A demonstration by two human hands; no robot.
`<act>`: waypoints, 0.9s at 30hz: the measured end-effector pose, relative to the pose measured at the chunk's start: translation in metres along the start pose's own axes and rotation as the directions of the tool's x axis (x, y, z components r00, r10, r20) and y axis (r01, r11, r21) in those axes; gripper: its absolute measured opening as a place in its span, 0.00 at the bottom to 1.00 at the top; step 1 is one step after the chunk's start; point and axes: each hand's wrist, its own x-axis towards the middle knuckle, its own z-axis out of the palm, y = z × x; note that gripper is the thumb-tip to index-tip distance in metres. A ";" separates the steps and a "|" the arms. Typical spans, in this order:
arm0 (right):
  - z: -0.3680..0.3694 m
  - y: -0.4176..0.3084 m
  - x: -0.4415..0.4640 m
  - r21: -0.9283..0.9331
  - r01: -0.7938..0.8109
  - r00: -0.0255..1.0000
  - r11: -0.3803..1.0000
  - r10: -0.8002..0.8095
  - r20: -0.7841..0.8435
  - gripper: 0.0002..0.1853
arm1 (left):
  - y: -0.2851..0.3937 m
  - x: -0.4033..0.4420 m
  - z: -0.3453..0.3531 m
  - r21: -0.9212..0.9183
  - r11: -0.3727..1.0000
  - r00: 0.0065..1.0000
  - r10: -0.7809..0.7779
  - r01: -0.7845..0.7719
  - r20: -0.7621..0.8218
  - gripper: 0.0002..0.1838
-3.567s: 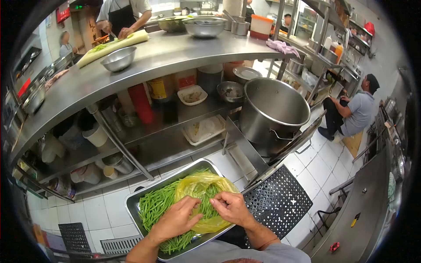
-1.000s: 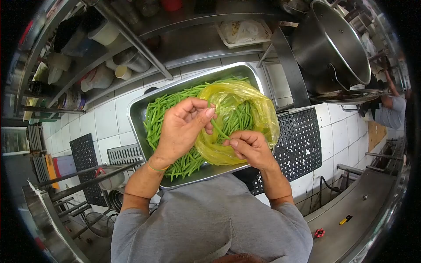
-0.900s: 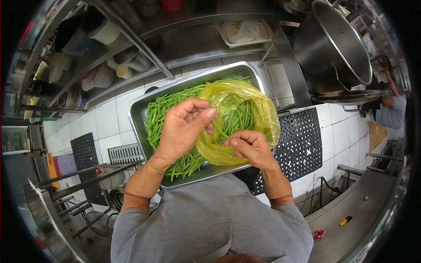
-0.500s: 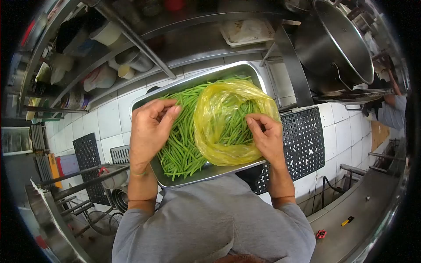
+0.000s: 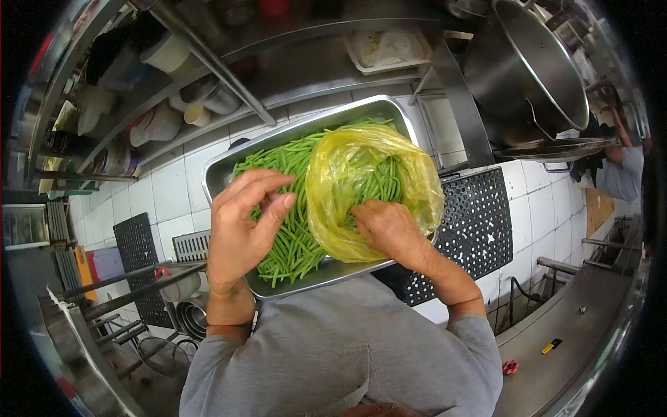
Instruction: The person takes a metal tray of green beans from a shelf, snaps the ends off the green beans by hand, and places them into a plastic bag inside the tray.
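A deep metal tray (image 5: 379,110) holds a loose heap of green beans (image 5: 288,254). On the tray's right side sits a yellow plastic bag (image 5: 323,205), its mouth spread wide with more green beans inside. My left hand (image 5: 243,226) hovers over the left part of the heap, thumb and fingers apart, with nothing seen between them. Inside the bag's mouth, my right hand (image 5: 389,229) has its fingers curled together at the beans; what they grip, if anything, is hidden.
A large metal pot (image 5: 528,76) stands at the upper right, with a person's sleeve (image 5: 622,174) beyond it. Black perforated mats (image 5: 476,222) lie on white tiles. Shelving holds containers and a white basket (image 5: 389,50). A yellow cutter (image 5: 551,346) rests on the metal counter at lower right.
My right hand has moved left from the bag's right rim into its mouth, and its fingers have curled. My left hand has shifted slightly downward, still over the beans.
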 end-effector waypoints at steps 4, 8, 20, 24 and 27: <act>-0.008 0.004 -0.002 0.159 0.162 0.964 0.974 -0.122 -0.234 0.07 | 0.001 -0.006 0.008 -0.055 0.998 1.000 -0.001 0.003 0.025 0.07; -0.038 -0.011 -0.008 0.338 0.020 0.959 0.941 0.078 -0.273 0.07 | 0.007 -0.011 0.018 -0.147 0.989 0.993 -0.010 0.028 0.118 0.06; -0.026 -0.023 -0.011 0.958 -0.025 0.936 0.284 0.342 -0.077 0.06 | 0.006 -0.014 0.054 -0.302 0.953 0.944 0.074 0.029 0.322 0.07; -0.029 -0.025 -0.007 0.625 0.119 0.796 0.771 0.302 -0.524 0.08 | 0.002 -0.011 0.046 -0.323 0.936 0.928 -0.012 0.142 0.374 0.10; -0.039 -0.021 -0.005 0.169 0.195 0.759 0.966 -0.039 -0.649 0.18 | 0.000 -0.009 0.046 -0.311 0.940 0.918 -0.004 0.138 0.397 0.09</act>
